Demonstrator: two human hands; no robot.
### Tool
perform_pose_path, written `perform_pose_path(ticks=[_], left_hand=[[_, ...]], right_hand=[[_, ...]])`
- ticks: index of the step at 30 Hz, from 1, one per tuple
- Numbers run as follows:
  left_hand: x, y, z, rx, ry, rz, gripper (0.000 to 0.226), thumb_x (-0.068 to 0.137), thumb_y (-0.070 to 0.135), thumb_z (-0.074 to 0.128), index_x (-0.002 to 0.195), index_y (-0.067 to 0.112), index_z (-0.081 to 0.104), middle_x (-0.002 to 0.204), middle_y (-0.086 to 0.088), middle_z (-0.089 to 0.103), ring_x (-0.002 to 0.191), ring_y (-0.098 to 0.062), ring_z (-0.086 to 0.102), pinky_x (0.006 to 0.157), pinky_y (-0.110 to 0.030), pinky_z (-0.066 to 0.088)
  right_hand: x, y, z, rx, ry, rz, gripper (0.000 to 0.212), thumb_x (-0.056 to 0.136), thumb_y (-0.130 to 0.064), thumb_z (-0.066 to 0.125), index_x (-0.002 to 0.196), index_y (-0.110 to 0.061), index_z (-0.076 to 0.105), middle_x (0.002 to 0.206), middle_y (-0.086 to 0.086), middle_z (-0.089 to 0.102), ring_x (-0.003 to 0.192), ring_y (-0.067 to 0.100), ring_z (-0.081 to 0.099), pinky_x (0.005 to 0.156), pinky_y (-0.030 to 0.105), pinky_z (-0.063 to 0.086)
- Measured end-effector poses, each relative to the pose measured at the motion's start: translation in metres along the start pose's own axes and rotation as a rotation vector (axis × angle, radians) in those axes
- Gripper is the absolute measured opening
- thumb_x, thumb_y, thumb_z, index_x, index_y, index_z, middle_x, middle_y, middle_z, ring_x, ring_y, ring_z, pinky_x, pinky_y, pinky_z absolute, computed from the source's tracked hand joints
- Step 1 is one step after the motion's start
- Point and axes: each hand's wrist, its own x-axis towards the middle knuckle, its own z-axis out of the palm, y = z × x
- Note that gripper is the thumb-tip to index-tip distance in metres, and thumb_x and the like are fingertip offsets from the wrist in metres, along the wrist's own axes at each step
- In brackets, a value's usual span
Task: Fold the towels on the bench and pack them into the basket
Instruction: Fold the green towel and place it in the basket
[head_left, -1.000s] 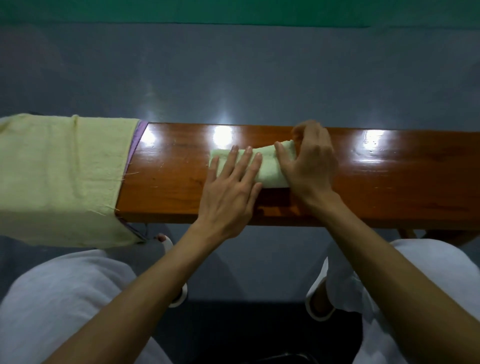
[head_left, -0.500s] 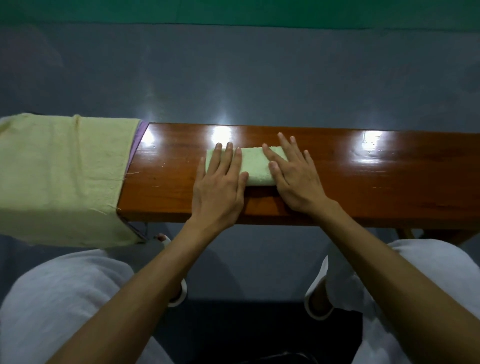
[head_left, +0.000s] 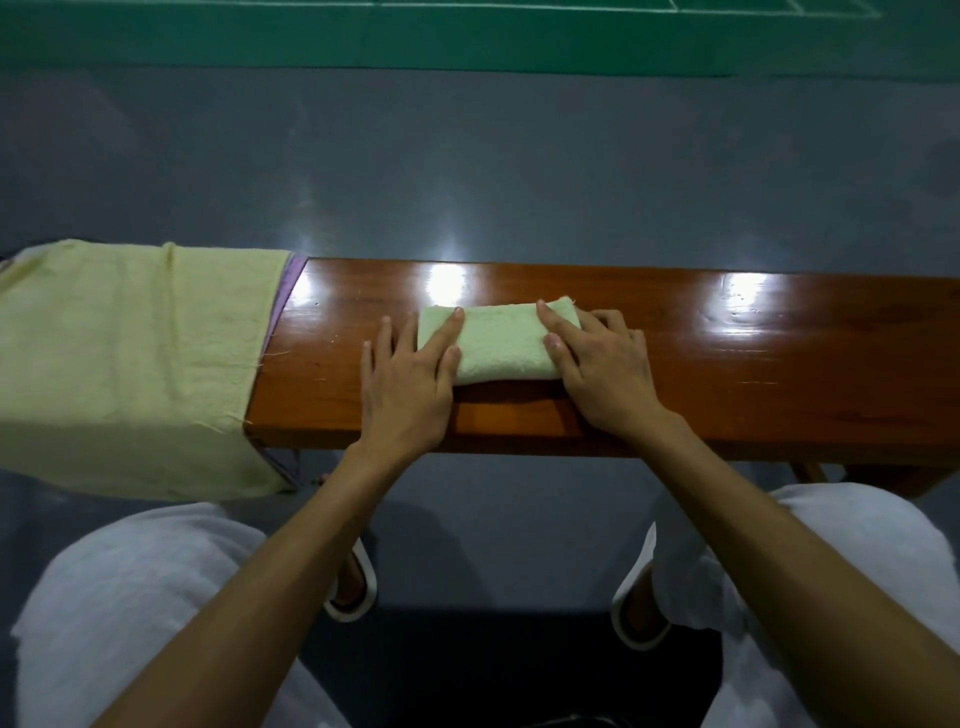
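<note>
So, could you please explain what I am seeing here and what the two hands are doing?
There is no machine: a person wears one camera on the head, looking down at their own arms. The left hand and right hand lie flat, fingers straight, pressing the two ends of a small folded green towel on a glossy wooden bench. Neither grips anything. To the left, a larger yellow-green towel drapes over the bench, a purple cloth edge peeking out beneath it. No basket is in view.

Glossy grey floor, green court strip at far edge, white slippers underneath
</note>
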Motion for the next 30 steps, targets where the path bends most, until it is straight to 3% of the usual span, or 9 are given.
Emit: perform_pose_path(ticks=[3,8,10,14,21,26,30], left_hand=[[0.001,-0.002,-0.007,-0.096,0.005,-0.007,0.047,0.109,0.046,0.034,0.156,0.042,0.038,0.162,-0.005,0.039,0.149,-0.029,0.027,0.12,-0.05,0.023],[0.001,-0.001,-0.014,-0.18,0.076,-0.02,0.041,0.109,0.039,0.043,0.148,0.032,0.052,0.142,-0.004,0.058,0.126,-0.024,0.045,0.095,-0.036,0.034],[0.001,0.001,-0.014,-0.182,0.085,-0.027,0.04,0.109,0.037,0.045,0.147,0.031,0.055,0.14,-0.005,0.06,0.124,-0.024,0.048,0.095,-0.039,0.039],[0.004,0.004,-0.015,-0.227,0.096,-0.055,0.037,0.108,0.037,0.049,0.143,0.032,0.059,0.131,-0.006,0.065,0.117,-0.026,0.052,0.093,-0.047,0.051],[0.006,0.018,-0.022,0.076,-0.069,-0.093,0.048,0.108,0.046,0.037,0.156,0.043,0.033,0.137,-0.013,0.044,0.126,-0.029,0.039,0.099,-0.043,0.038],[0.012,0.022,-0.022,-0.02,-0.074,-0.075,0.045,0.107,0.039,0.045,0.152,0.038,0.043,0.136,-0.013,0.047,0.127,-0.03,0.041,0.103,-0.043,0.039],[0.014,0.028,-0.016,-0.143,-0.025,-0.069,0.038,0.105,0.031,0.051,0.143,0.033,0.051,0.13,-0.012,0.048,0.123,-0.028,0.044,0.097,-0.036,0.039]], right_hand=[[0.0,0.0,-0.004,0.031,0.039,-0.005,0.051,0.108,-0.047,0.028,0.155,-0.033,0.04,0.139,0.004,0.057,0.119,0.023,0.044,0.082,0.037,0.029],[0.002,0.007,-0.012,0.295,-0.004,0.023,0.048,0.108,-0.036,0.04,0.155,-0.033,0.041,0.129,0.005,0.048,0.119,0.02,0.043,0.098,0.039,0.041],[0.003,0.007,-0.017,0.324,-0.028,0.039,0.049,0.107,-0.036,0.044,0.156,-0.034,0.039,0.128,0.004,0.047,0.119,0.019,0.044,0.1,0.036,0.043],[0.003,0.001,-0.025,0.238,-0.008,0.054,0.05,0.105,-0.042,0.048,0.155,-0.033,0.042,0.12,0.003,0.053,0.105,0.016,0.049,0.082,0.03,0.041],[0.003,-0.014,-0.024,0.0,-0.067,0.043,0.049,0.108,-0.043,0.037,0.157,-0.033,0.035,0.124,0.01,0.051,0.102,0.016,0.041,0.08,0.03,0.04],[0.006,-0.012,-0.029,0.057,-0.084,0.056,0.048,0.107,-0.044,0.043,0.154,-0.033,0.04,0.116,0.008,0.054,0.094,0.017,0.048,0.08,0.032,0.047],[0.009,-0.007,-0.031,0.14,-0.082,0.065,0.045,0.104,-0.041,0.05,0.148,-0.033,0.046,0.109,0.005,0.052,0.091,0.019,0.05,0.076,0.033,0.042]])
